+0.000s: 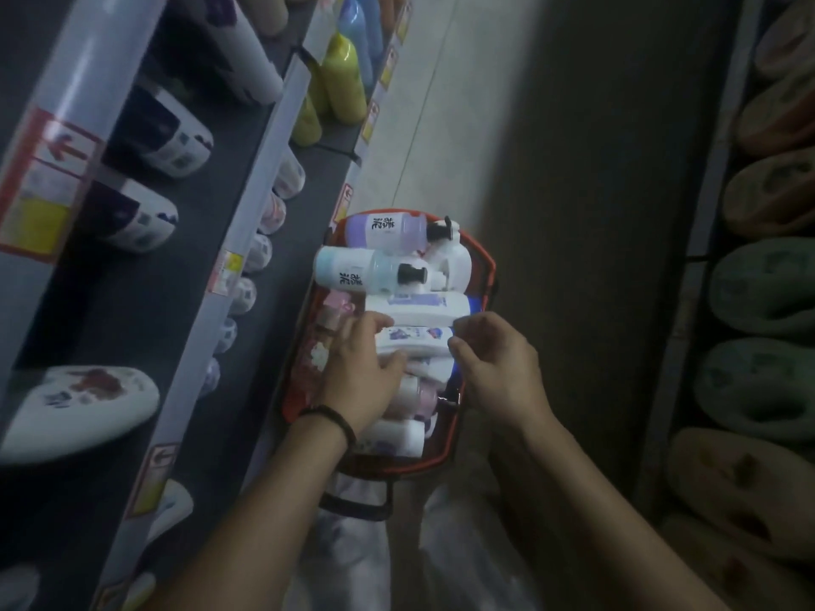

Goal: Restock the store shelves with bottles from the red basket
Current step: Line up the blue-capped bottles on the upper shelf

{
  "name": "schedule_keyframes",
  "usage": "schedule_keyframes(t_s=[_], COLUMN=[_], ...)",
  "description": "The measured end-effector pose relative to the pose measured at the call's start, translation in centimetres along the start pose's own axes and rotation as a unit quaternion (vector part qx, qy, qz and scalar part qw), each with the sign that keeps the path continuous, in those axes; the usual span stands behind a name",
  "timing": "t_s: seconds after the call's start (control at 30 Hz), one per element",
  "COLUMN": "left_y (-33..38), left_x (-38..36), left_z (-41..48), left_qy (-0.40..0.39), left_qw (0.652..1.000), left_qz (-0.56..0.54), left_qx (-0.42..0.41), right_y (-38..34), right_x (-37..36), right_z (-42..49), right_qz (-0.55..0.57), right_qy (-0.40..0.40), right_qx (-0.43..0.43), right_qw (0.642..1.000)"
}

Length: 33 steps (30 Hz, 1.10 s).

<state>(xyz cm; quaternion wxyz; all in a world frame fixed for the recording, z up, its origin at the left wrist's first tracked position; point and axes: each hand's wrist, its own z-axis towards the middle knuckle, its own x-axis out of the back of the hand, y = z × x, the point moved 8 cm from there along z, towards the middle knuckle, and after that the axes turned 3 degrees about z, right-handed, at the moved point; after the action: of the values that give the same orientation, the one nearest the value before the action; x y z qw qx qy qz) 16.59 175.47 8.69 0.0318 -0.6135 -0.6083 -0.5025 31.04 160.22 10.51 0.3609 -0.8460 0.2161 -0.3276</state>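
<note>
A red basket [478, 280] stands on the floor in the aisle, piled with several bottles lying on their sides. A white bottle with a purple label [414, 339] lies across the middle of the pile. My left hand [361, 368] grips its left end, thumb below and fingers over the top. My right hand [498, 363] pinches its right end between thumb and fingers. Behind it lie a larger white bottle [419, 304], a light-blue pump bottle [366, 266] and a lilac pump bottle [383, 229].
Store shelves [247, 205] with price tags run along the left, holding white bottles and, further back, yellow bottles [342, 77]. On the right, a rack holds fluffy slippers [767, 288]. The basket's black handle [357, 504] hangs at its near end. A pale tiled floor stretches beyond.
</note>
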Motion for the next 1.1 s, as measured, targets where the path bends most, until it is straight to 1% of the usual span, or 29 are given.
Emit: schedule_keyframes(t_s=[0.2,0.3,0.43,0.67,0.73,0.9,1.1], left_y=[-1.2,-1.4,-2.0,-2.7,-3.1,-3.8,-4.1], left_x=[-4.1,-4.8,-5.3,-6.0,-6.3,-7.1,-7.2], left_z=[3.2,4.0,4.6,4.7,4.7,4.7,4.4], left_qy=[-0.022,-0.016,0.01,0.059,0.068,0.05,0.047], left_qw=[0.997,0.993,0.979,0.966,0.967,0.985,0.98], left_qz=[0.074,0.119,0.202,0.25,0.247,0.166,0.193], left_qx=[-0.013,-0.012,-0.014,-0.014,-0.008,0.008,0.012], right_y=[4.1,5.0,6.1,7.8,8.4,9.7,10.4], right_x=[-1.7,-2.3,-2.4,-3.4,-3.8,-4.5,-4.5], right_z=[2.8,3.8,4.7,6.5,6.8,6.9,6.7], right_qz=[-0.017,-0.026,-0.055,-0.108,-0.108,-0.075,-0.037], right_qy=[0.007,0.004,0.014,0.011,0.003,-0.01,0.004], right_qx=[-0.016,-0.017,-0.025,-0.025,-0.036,-0.077,-0.096], right_qw=[1.0,1.0,0.998,0.994,0.993,0.994,0.995])
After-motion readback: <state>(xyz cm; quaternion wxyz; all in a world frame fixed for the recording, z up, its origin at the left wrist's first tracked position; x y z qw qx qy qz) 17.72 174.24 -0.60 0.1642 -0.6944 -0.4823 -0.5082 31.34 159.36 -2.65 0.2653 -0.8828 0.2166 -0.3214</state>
